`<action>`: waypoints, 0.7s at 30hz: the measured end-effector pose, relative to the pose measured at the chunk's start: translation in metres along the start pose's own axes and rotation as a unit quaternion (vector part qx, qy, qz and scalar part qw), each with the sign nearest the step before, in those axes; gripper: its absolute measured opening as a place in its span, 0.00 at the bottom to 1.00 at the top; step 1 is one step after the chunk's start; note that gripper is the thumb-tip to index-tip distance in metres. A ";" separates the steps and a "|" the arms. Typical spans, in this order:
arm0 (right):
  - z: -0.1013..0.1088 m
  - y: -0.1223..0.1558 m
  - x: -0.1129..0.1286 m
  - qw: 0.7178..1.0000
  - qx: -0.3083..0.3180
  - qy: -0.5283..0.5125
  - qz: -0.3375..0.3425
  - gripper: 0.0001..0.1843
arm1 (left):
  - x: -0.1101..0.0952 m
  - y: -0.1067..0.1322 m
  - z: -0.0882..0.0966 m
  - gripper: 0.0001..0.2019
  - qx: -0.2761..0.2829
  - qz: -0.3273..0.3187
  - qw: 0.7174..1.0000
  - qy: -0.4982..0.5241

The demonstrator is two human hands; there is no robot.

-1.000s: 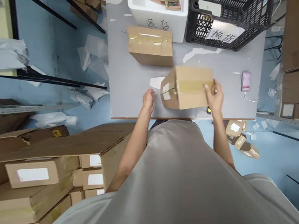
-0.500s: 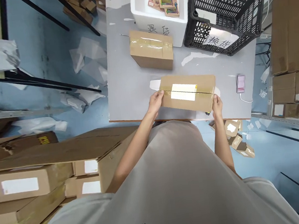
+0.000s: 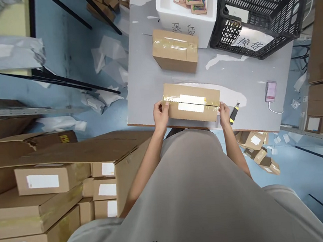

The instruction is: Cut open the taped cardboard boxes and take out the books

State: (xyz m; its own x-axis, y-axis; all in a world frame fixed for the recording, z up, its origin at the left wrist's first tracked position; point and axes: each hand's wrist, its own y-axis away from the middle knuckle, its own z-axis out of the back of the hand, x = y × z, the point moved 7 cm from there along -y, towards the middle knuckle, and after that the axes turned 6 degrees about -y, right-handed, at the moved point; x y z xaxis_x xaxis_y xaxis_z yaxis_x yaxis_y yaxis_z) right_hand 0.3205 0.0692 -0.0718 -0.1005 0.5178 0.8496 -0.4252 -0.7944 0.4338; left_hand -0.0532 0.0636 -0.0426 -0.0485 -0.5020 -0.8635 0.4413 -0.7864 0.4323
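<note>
A flat taped cardboard box [image 3: 191, 102] with a white label on top lies on the grey table [image 3: 147, 88] near its front edge. My left hand [image 3: 160, 113] grips the box's left end, fingers curled over the edge. My right hand [image 3: 224, 112] holds the right end, fingers closed against it. A black and yellow utility knife [image 3: 233, 113] lies on the table just right of my right hand.
A second taped box [image 3: 176, 49] sits farther back. Behind it stand a white foam bin [image 3: 168, 10] holding colourful items and a black plastic crate [image 3: 259, 9]. A phone [image 3: 271, 91] on a cable lies at the right. Stacked cartons [image 3: 42, 193] fill the floor at my left.
The box was turned from tilted on its side to lying flat with the label up, then drawn a little toward the table's front edge. My left hand took hold of its left end.
</note>
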 end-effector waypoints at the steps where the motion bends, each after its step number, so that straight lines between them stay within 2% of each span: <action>1: 0.009 0.002 0.005 1.000 -0.012 -0.017 0.003 0.25 | 0.001 0.000 0.000 0.16 -0.006 0.007 1.000 0.006; 4: 0.022 0.010 0.023 0.999 0.016 -0.046 0.002 0.31 | 0.003 -0.007 -0.002 0.14 -0.024 0.033 0.999 0.018; 6: 0.020 0.014 0.036 0.998 0.044 -0.046 0.010 0.31 | 0.004 -0.013 -0.007 0.16 -0.020 0.049 0.998 0.019; 10: 0.008 0.014 0.054 0.996 0.053 -0.059 0.039 0.30 | 0.002 -0.021 -0.013 0.18 -0.002 0.050 0.998 0.025; 14: -0.001 0.010 0.065 0.993 0.059 -0.080 0.062 0.29 | 0.000 -0.017 -0.007 0.11 -0.032 0.021 0.999 0.015; 18: 0.000 -0.002 0.082 0.991 0.057 -0.032 0.115 0.34 | 0.008 -0.003 0.002 0.02 -0.041 0.019 0.999 0.012; 21: -0.004 -0.019 0.093 0.984 0.072 0.011 0.161 0.38 | 0.016 0.010 0.018 0.13 -0.027 0.008 1.000 0.002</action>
State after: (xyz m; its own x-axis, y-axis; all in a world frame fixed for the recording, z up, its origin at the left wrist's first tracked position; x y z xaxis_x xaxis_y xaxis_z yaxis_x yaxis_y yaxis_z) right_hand 0.3157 0.1333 -0.0024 -0.2286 0.2374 0.9441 -0.2373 -0.9541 0.1824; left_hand -0.0652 0.0413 -0.0473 -0.0369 -0.5125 -0.8579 0.4896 -0.7577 0.4315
